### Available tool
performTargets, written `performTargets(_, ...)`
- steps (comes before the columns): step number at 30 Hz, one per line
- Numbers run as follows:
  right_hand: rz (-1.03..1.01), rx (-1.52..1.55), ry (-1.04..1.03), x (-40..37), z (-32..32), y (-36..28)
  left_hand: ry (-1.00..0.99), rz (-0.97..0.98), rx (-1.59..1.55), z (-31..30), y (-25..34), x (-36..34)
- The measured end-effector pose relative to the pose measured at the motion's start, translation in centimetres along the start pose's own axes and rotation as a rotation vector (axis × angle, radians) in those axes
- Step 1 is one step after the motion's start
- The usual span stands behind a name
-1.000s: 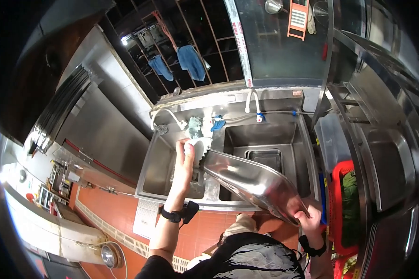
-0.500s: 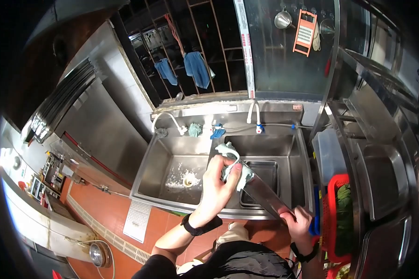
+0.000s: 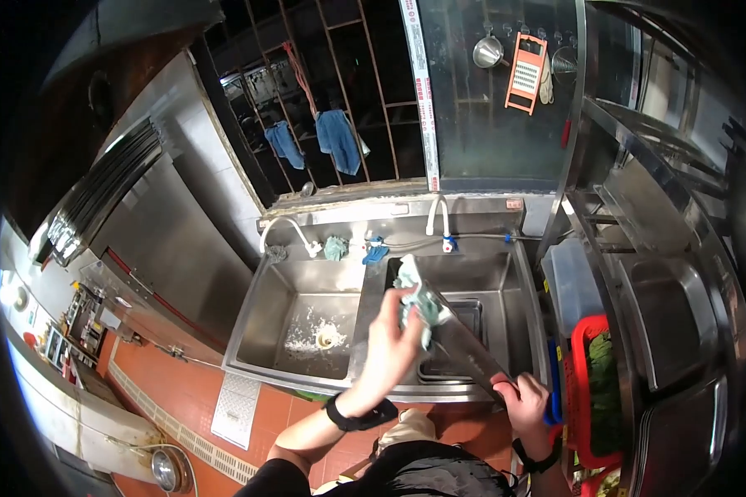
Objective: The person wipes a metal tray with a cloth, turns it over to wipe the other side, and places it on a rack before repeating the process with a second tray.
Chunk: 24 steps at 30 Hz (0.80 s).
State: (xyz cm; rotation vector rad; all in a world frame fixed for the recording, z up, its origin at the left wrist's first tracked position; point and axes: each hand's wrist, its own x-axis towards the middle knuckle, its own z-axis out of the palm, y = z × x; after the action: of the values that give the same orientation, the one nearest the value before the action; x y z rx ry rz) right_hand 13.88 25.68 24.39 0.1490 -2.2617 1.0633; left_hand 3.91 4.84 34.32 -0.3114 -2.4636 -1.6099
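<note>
My left hand (image 3: 391, 344) is closed on a pale green cloth (image 3: 423, 303), which is wrapped over the upper end of a long, flat metal piece (image 3: 470, 353) that looks like a wide blade. At the lower end of this piece my right hand (image 3: 526, 403) grips it, with the thumb along its surface. The metal slants over the right sink basin (image 3: 514, 331), above a dark rectangular tray (image 3: 460, 373) in that basin. Its exact kind, and the end under the cloth, are hidden.
White scraps lie round the drain of the left basin (image 3: 294, 315). Two curved taps stand behind, with a green cloth (image 3: 336, 248) and a blue cloth (image 3: 375, 250) between them. At right are a red basket (image 3: 583, 389) of greens and a metal rack (image 3: 630, 273).
My left hand has shifted slightly, and the cloth is now bunched differently at the metal's upper end. My right hand keeps its grip. The whole view has shifted a little.
</note>
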Motion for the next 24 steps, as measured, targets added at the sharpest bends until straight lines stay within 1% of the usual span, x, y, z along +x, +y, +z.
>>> performTargets(2, 0.042, 0.022, 0.103, 0.5, 0.1, 0.0, 0.038, 0.195, -0.047, 1.0, 0.6, -0.9)
performTargets(3, 0.021, 0.030, 0.130, 0.5, 0.2, -0.1, 0.048, 0.232, -0.094, 1.2, 0.4, -0.6)
performTargets(4, 0.021, 0.029, 0.127, 0.3, -0.1, 0.0, 0.049, 0.229, -0.096, 1.4, -0.5, 0.2)
performTargets(6, -0.007, -0.149, 0.021, -0.3, -1.2, -0.1, 0.199, 0.215, -0.109, 1.6, -3.5, 2.6)
performTargets(7, -0.010, -0.148, 0.018, -0.2, -1.7, -0.9, 0.210, 0.205, -0.126, 1.6, -6.1, 4.1)
performTargets(8, -0.061, -0.079, 0.034, -0.1, -2.0, -2.2, 0.164, 0.067, -0.145, 0.9, -6.7, 4.9)
performTargets(9, -0.110, -0.008, 0.049, -0.1, -2.2, -2.8, 0.173, -0.002, -0.175, 0.7, -7.3, 5.6)
performTargets(10, -0.109, -0.005, 0.045, -0.6, -2.1, -2.5, 0.182, -0.071, -0.204, 0.5, -7.7, 5.9)
performTargets(11, -0.069, -0.065, -0.016, -1.5, -2.1, -1.7, 0.105, -0.134, -0.300, 0.5, -8.0, 5.7)
performTargets(12, -0.028, -0.126, -0.076, -2.0, -1.9, -1.1, 0.105, -0.136, -0.300, 0.4, -7.1, 5.0)
performTargets(13, 0.006, -0.103, -0.065, -2.1, -1.3, -0.4, 0.081, -0.112, -0.298, 0.7, -6.0, 4.1)
performTargets(14, 0.007, -0.106, -0.065, -1.9, -0.6, 0.0, 0.058, -0.086, -0.298, 1.2, -5.5, 3.4)
performTargets(15, -0.001, -0.070, 0.004, -1.4, 0.0, 0.3, 0.092, 0.028, -0.272, 2.0, -5.6, 2.6)
performTargets(16, -0.008, -0.033, 0.072, -1.0, 0.4, 0.5, 0.082, 0.134, -0.287, 2.4, -3.9, 1.6)
performTargets(18, 0.019, 0.005, 0.069, -0.8, 0.9, 1.2, 0.050, 0.140, -0.182, 2.6, -1.0, -0.1)
performTargets(20, 0.034, -0.160, 0.037, -1.2, 1.2, 2.8, 0.151, 0.403, 0.065, 3.7, -0.8, -0.3)
performTargets(21, 0.027, -0.150, 0.052, -0.9, 1.2, 2.4, 0.226, 0.485, 0.123, 4.4, -1.4, 0.0)
performTargets(22, 0.025, -0.151, 0.051, -0.9, 1.1, 1.8, 0.228, 0.485, 0.122, 4.4, -1.8, 0.0)
performTargets(24, 0.079, -0.089, 0.059, -1.0, 1.0, 1.1, 0.307, 0.597, 0.172, 4.5, -2.3, 0.2)
